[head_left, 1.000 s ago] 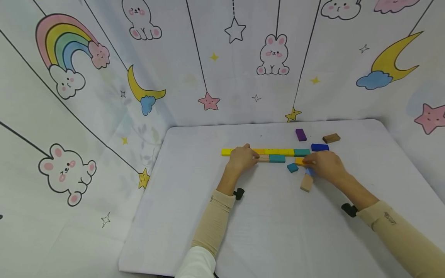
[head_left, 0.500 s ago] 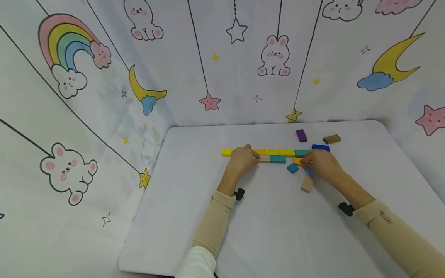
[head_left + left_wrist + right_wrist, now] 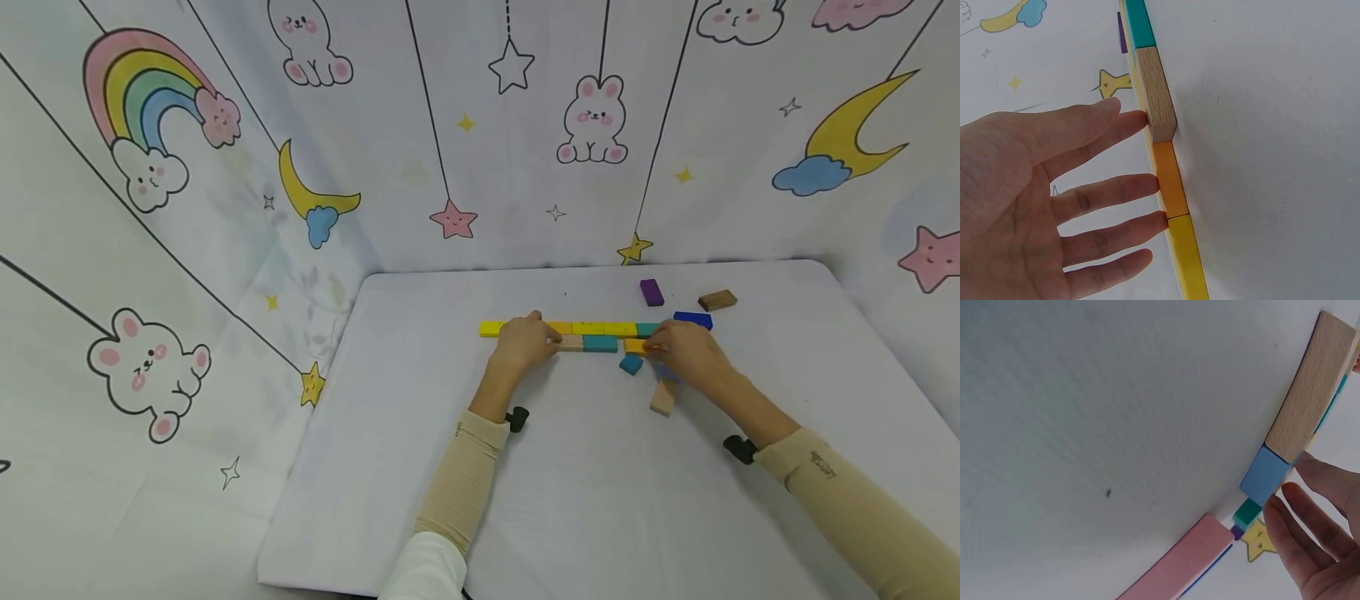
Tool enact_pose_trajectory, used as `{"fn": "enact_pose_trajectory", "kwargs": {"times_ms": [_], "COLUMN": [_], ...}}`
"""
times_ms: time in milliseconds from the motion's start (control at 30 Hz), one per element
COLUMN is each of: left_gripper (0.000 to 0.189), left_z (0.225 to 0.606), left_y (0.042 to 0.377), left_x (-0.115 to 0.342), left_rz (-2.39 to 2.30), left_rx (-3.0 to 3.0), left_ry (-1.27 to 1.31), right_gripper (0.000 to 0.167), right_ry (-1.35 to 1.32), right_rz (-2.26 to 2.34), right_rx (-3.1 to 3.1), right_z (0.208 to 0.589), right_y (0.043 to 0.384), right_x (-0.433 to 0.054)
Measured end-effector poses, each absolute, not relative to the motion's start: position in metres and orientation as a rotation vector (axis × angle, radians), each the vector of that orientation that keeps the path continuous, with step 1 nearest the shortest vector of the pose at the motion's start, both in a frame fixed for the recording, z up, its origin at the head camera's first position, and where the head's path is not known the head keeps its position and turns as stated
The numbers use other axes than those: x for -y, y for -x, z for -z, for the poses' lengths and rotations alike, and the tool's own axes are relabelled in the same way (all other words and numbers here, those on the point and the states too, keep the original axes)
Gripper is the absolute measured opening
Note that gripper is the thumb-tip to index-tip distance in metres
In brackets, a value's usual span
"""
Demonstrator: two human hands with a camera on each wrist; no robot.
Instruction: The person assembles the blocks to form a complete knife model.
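A back row of yellow, orange and teal blocks runs along the table, with a yellow block (image 3: 619,328) near its right part. In front of it lie a plain wooden block (image 3: 572,342) and a teal block (image 3: 600,343) end to end. My left hand (image 3: 523,343) reaches over the row; its extended fingertips touch the wooden block's end and the orange block (image 3: 1170,179) in the left wrist view. My right hand (image 3: 688,350) pinches an orange block (image 3: 634,346) by its right part, close to the teal block. In the right wrist view that block is mostly hidden.
A small dark teal block (image 3: 631,364), a light blue block (image 3: 1264,474) and another wooden block (image 3: 663,398) lie near my right hand. Behind are purple (image 3: 652,292), brown (image 3: 717,300) and dark blue (image 3: 693,320) blocks. A pink block (image 3: 1180,561) shows in the right wrist view.
My right hand has slid left with the orange block, narrowing the gap to the teal block. The left hand has stayed in place at the row.
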State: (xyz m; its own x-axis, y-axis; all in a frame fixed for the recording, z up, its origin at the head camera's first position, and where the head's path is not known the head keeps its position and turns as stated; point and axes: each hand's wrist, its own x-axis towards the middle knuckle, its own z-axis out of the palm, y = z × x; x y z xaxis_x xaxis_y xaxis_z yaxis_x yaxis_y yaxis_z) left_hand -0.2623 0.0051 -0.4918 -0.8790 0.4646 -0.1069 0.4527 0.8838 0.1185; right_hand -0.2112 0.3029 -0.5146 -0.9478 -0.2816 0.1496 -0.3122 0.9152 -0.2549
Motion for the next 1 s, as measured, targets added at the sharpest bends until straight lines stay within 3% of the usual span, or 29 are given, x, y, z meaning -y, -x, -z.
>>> {"fn": "enact_pose_trajectory", "kwargs": {"times_ms": [1000], "left_gripper": [0.030], "left_z": [0.491], "left_y": [0.262], "left_x": [-0.004], "left_rz": [-0.132], "left_rx": [-2.926], "left_ry": [-0.713], "right_gripper": [0.014], "right_ry": [-0.494], "right_rz": [-0.450], "right_rx": [2.970], "right_z": [0.515], "right_y": [0.218], "right_x": [-0.292]}}
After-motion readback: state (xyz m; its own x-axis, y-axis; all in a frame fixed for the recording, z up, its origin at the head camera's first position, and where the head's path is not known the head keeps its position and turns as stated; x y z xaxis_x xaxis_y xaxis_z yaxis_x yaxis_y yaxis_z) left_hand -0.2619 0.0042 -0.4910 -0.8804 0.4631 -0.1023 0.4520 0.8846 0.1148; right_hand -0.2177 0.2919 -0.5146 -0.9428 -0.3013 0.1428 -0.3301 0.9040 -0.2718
